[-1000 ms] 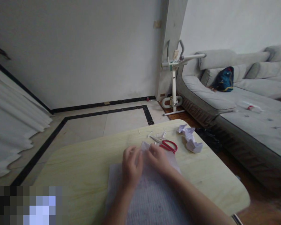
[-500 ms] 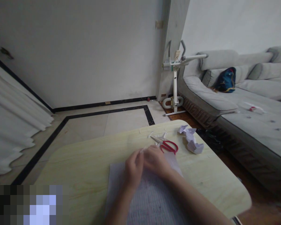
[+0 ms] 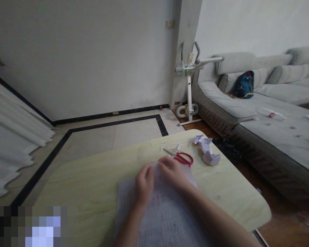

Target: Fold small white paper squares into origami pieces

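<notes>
Pinching a white paper [image 3: 156, 166] together, the left grip [image 3: 144, 183] and the right grip [image 3: 173, 170] meet above the lined sheet [image 3: 167, 214]. Its folding seems unfinished; farther right, folded pieces [image 3: 210, 157] on the table [image 3: 79, 192] look done. Blur hides the contact; whether this paper joins the sheet, I cannot tell.

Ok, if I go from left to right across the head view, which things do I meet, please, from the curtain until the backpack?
White curtain → left hand → right hand → folded paper pieces → blue backpack.
</notes>
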{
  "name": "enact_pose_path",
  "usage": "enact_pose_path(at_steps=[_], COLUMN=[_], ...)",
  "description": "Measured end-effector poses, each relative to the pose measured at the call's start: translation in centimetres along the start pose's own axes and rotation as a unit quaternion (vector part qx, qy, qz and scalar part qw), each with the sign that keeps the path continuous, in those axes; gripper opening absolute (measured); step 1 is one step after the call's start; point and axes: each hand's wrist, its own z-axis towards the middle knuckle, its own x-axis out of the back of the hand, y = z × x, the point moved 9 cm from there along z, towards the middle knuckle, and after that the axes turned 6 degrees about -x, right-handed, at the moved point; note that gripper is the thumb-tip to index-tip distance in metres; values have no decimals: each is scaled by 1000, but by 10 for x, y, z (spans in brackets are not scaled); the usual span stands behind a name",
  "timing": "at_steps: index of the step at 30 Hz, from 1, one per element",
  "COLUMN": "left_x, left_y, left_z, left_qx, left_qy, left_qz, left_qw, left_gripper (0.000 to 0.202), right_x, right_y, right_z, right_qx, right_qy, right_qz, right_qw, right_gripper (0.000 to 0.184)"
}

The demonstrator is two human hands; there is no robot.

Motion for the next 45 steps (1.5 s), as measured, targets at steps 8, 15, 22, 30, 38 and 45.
enact_pose_path(at_steps=[8,15,22,30,38,45], left_x=[-2,-2,0,11,-5,-10], left_y=[3,14,10,0,-4,-9], left_z=[-2,0,-2,1,-2,-3], left_qx=[-45,-94,-40,60,66,94], left_qy=[-12,-20,-26,38,-23,-37], left_qz=[14,18,-37,-84,-105,-126], left_qw=[999,995,998,994,992,987], left_gripper=[26,24,25,30,32,35], right_x=[1,5,3,1,5,6], right_y=[6,3,2,-8,-3,2], right_z=[2,3,1,-2,3,4], right_qx=[-13,3,28,62,27,10], right_qy=[-4,9,0,-15,-12,-5], right_qz=[40,30,6,-18,38,56], right_qw=[999,1000,1000,998,999,998], right_gripper=[9,10,12,13,11,11])
